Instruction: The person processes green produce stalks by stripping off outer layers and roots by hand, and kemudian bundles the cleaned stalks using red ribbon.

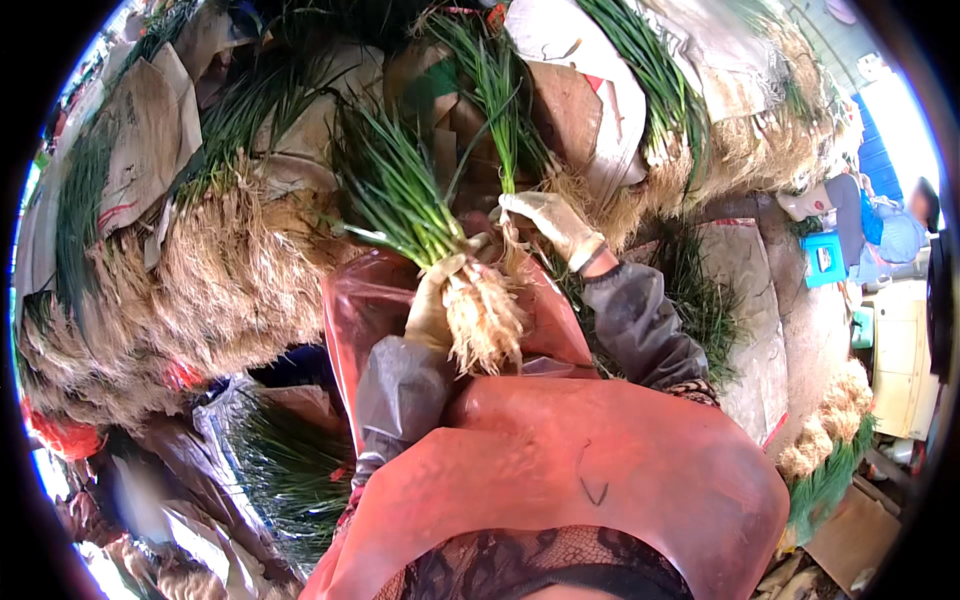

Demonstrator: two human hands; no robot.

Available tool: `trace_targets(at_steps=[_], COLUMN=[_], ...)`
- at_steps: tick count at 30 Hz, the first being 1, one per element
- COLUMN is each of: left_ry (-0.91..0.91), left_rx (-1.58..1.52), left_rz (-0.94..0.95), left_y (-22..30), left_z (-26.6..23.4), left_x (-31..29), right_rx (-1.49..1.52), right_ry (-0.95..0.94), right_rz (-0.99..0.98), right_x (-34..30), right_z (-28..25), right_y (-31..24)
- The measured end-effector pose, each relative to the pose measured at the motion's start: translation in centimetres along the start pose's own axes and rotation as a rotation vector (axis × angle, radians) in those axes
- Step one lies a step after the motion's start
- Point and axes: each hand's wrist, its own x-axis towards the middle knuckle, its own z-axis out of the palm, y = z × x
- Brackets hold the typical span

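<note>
Currently the left hand [432, 305], wearing a pale dirty work glove, is gripping a thick bundle of green onions with long green leaves and tangled tan roots [420, 225]. The bundle is sitting at the centre of the view, above a shiny red plastic apron [560, 470], with leaves pointing up and away and the root clump [485, 320] hanging toward the body. The gloved fingers are curling closed around the stalks just above the roots, pressing against them.

The right hand [550, 222], in a matching pale glove, is closing around a thinner bunch of green stalks [500, 100] just beside the main bundle; the fingers are pinching it near its base. Both grey sleeves are showing.

Large heaps of similar green onions with straw-coloured roots [230, 270] are lying all around on pale sacks [140, 130]. Another person in blue [890, 235] is sitting well apart at the right edge.
</note>
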Motion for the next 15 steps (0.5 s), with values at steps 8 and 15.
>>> trace_targets(at_steps=[8, 15], left_ry=[0.012, -0.02], left_rx=[0.008, -0.05], left_rz=[-0.042, -0.043], left_y=[-1.7, -1.0], left_z=[2.5, 1.5], left_x=[1.4, 0.9], right_rx=[-0.247, -0.751], right_ry=[0.254, 0.399], right_rz=[0.004, -0.256], right_x=[-0.9, -0.6], right_z=[1.7, 1.1], right_y=[2.6, 0.2])
